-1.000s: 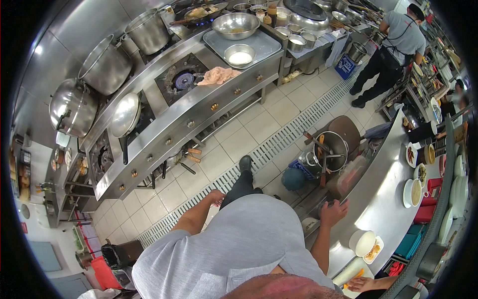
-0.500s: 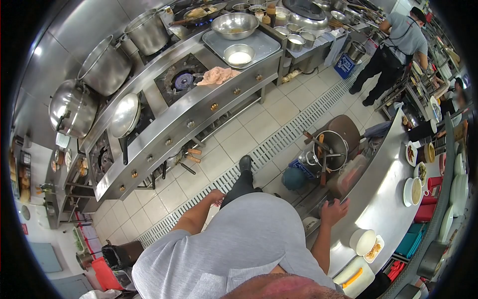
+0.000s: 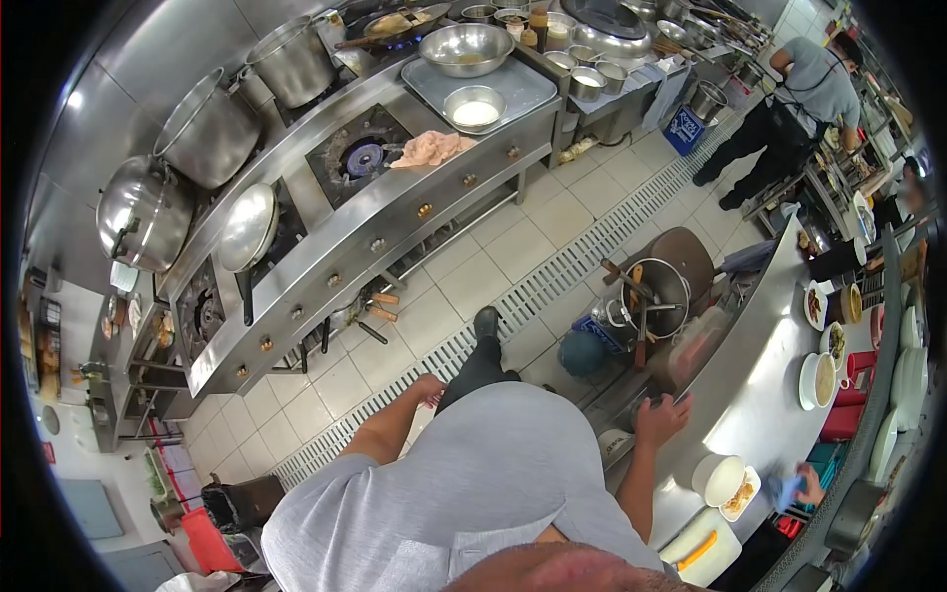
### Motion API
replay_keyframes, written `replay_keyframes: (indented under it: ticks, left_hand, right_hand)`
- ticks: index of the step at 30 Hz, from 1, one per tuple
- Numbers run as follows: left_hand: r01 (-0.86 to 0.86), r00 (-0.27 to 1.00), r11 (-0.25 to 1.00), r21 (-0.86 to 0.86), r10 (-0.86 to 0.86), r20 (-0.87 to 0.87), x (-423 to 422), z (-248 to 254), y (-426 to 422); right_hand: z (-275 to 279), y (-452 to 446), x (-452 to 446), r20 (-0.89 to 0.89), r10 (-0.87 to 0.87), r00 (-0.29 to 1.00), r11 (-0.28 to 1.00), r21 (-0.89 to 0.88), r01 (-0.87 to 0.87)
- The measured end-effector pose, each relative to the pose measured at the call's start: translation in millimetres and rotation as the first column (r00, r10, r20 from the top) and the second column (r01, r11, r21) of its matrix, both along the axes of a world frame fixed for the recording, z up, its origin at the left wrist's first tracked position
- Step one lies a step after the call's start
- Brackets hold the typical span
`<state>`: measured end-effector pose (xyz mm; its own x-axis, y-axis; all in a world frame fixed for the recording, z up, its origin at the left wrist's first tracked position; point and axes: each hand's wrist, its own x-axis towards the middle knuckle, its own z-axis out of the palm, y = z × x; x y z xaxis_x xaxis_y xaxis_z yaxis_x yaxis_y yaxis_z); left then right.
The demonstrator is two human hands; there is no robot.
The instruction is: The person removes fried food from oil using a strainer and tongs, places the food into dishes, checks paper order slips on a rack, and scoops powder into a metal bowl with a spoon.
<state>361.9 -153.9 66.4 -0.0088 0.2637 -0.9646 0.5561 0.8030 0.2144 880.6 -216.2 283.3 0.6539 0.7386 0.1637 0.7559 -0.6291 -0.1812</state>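
My left hand [image 3: 428, 389] hangs beside my left thigh, over the floor grate. Its fingers look curled, but what they may hold is too small to make out. My right hand [image 3: 661, 419] rests at the near edge of the steel counter [image 3: 750, 385], fingers apart and nothing visible in them. Further along that counter are a white bowl [image 3: 719, 480], a small white dish of food [image 3: 742, 493] and a white board [image 3: 698, 553] with an orange strip [image 3: 698, 551]. Between counter and grate a metal pot [image 3: 673, 301] holds several handled utensils.
Across the aisle runs a steel stove [image 3: 380, 232] with large pots [image 3: 209, 128], a pan [image 3: 250, 228], a pink cloth [image 3: 432, 149] and metal bowls [image 3: 467, 51]. A person [image 3: 814, 89] stands at the far right. Another person's hand [image 3: 811, 485] is over the counter's far side.
A co-worker's hand left the white board and a blurred hand now shows beside a blue item further up. The far person has leaned toward the right-hand shelves. My hands have stayed put.
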Motion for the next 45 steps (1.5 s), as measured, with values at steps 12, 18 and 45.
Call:
replay_keyframes:
  ticks: [12, 18, 45]
  left_hand:
    - [-0.005, 1.0, 1.0, 0.0, 0.005, 0.018, -0.8, -0.6, 0.3]
    - [-0.001, 0.999, 1.0, -0.008, 0.001, -0.036, 1.5, 0.2, 1.3]
    - [-0.22, 0.968, 0.789, 0.573, 0.102, 0.231, -40.6, 96.8, 109.4]
  right_hand:
    - [-1.4, 0.0, 0.6, 0.004, -0.012, 1.0, 1.0, -0.016, 0.012]
    - [-2.9, -0.8, 1.0, 0.014, -0.011, 1.0, 1.0, -0.015, 0.011]
    - [-22.2, 8.8, 11.3, 0.027, 0.066, 0.997, 0.994, 0.083, -0.068]
